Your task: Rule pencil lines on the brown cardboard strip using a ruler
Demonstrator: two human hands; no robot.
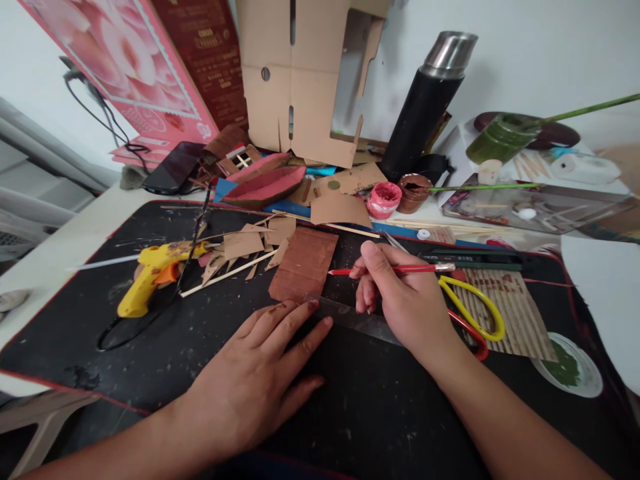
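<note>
My left hand (255, 373) lies flat with its fingers stretched out, the fingertips on a clear ruler (357, 321) at the lower edge of a brown-painted cardboard piece (306, 260). A red pencil (420, 269) is pinched in my right hand (413, 307). Its tip points left, close to the right edge of the brown piece. Part of the ruler is hidden by my right hand. Beside my right wrist lie scissors with yellow and red handles (493, 320), partly over a corrugated cardboard sheet (525, 310).
A yellow glue gun (145, 277) with a black cord lies left, near cardboard scraps (244, 243). At the back stand a black thermos (425, 107), an open red paint jar (384, 200) and a brown one (414, 193). A green paint dish (587, 373) sits right.
</note>
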